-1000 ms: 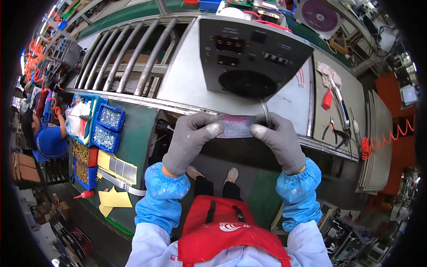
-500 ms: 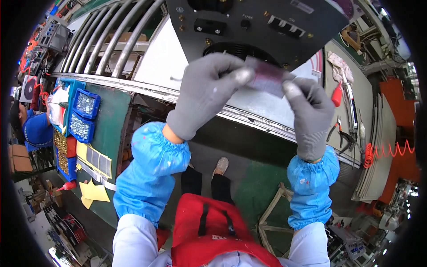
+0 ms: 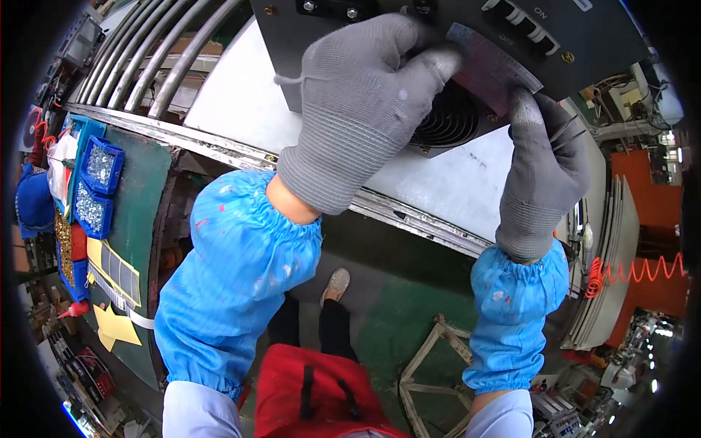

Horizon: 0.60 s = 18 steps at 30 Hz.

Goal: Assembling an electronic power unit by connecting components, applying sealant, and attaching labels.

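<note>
Between my gloved hands is a thin, dark, see-through label [image 3: 491,66], lying close against the black equipment panel [image 3: 288,36]. My left hand [image 3: 372,102] pinches its left end between thumb and fingers. At the lower right corner my right hand [image 3: 544,150] grips it, thumb on top and the other fingers curled in. Just below the label sits a round fan grille [image 3: 449,120], partly covered by my left hand. Above it on the panel is a row of switches [image 3: 520,25]. Whether the label touches the panel all along cannot be told.
The panel's unit stands on a white bench top [image 3: 438,179]. Metal rollers [image 3: 157,66] run off at the far left. Blue bins of small hardware [image 3: 95,186] and yellow sheets [image 3: 115,326] lie on a green table. A coiled red hose [image 3: 595,277] hangs at right.
Both hands have carried the label up and to the right, from in front of the bench edge to the panel beneath the switches. The panel now appears larger and closer.
</note>
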Available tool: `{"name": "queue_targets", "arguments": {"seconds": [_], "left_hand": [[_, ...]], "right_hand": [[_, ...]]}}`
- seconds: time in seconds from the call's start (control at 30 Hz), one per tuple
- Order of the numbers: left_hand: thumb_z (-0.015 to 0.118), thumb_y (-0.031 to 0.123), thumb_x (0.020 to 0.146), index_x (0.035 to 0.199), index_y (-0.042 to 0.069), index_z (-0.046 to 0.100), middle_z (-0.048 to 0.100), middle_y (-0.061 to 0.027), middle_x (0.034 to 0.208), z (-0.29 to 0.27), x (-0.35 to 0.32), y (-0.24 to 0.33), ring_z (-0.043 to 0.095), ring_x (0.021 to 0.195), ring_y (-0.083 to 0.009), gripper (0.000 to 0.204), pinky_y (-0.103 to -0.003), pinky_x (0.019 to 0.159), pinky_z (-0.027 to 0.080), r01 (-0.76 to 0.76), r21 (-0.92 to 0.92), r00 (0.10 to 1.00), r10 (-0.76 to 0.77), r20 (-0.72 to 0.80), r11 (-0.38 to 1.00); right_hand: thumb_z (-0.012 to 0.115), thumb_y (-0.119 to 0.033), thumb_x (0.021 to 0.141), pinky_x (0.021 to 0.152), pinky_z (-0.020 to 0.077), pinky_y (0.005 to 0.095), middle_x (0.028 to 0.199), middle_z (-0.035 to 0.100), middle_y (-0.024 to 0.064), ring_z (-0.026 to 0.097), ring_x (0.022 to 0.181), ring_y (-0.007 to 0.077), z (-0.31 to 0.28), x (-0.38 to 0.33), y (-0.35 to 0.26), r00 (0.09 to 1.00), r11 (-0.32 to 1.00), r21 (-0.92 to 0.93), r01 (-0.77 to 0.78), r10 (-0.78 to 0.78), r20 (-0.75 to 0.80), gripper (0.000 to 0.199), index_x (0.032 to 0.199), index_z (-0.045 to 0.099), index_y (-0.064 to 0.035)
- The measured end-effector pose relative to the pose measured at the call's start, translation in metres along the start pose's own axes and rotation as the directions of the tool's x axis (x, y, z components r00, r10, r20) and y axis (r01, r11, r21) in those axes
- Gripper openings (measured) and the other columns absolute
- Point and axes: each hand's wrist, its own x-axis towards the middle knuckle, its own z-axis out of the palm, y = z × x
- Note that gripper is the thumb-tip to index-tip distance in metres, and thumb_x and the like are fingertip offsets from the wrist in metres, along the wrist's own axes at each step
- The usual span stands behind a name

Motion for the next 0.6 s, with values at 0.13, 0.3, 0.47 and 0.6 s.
{"name": "queue_targets", "arguments": {"seconds": [0.13,0.3,0.47,0.6], "left_hand": [[0.070,0.023,0.080,0.082,0.004,0.072,0.066,-0.0142,0.069,0.004,-0.002,-0.002,0.067,0.062,-0.0262,0.018,-0.036,0.058,0.051,0.055,-0.055,0.997,-0.058,-0.054,0.997],[0.071,0.023,0.080,0.081,0.005,0.072,0.066,-0.0161,0.070,0.008,-0.001,-0.004,0.066,0.064,-0.0303,0.017,-0.038,0.058,0.051,-0.014,-0.002,0.995,0.013,-0.101,1.000],[0.071,0.023,0.081,0.079,0.005,0.071,0.065,-0.0156,0.070,0.015,-0.001,-0.008,0.066,0.064,-0.0311,0.018,-0.039,0.060,0.051,-0.094,0.037,0.984,0.098,-0.150,0.995],[0.071,0.024,0.082,0.078,0.006,0.070,0.065,-0.0153,0.069,0.015,-0.001,-0.008,0.066,0.063,-0.0312,0.018,-0.040,0.059,0.051,-0.093,0.111,0.982,0.110,-0.151,0.989]], "right_hand": [[0.072,-0.013,0.090,0.078,0.0510,0.0243,0.094,0.071,0.0077,0.063,0.086,0.0108,0.006,0.001,0.001,1.000,1.000,0.009,0.022,-0.021,-0.020,0.023,0.106,0.070,0.0023],[0.072,-0.013,0.090,0.075,0.0508,0.0234,0.093,0.071,0.0079,0.063,0.082,0.0103,0.007,0.005,0.005,0.996,0.998,-0.012,0.054,-0.055,-0.066,0.020,0.104,0.071,0.0015],[0.071,-0.012,0.090,0.076,0.0521,0.0239,0.093,0.071,0.0088,0.064,0.083,0.0107,0.007,0.004,0.008,0.996,0.998,-0.040,0.043,-0.046,-0.082,0.019,0.104,0.070,0.0013],[0.070,-0.011,0.091,0.079,0.0536,0.0250,0.094,0.072,0.0103,0.065,0.086,0.0123,0.009,0.003,0.005,0.996,0.998,-0.064,0.026,-0.031,-0.087,0.018,0.104,0.070,0.0013]]}}
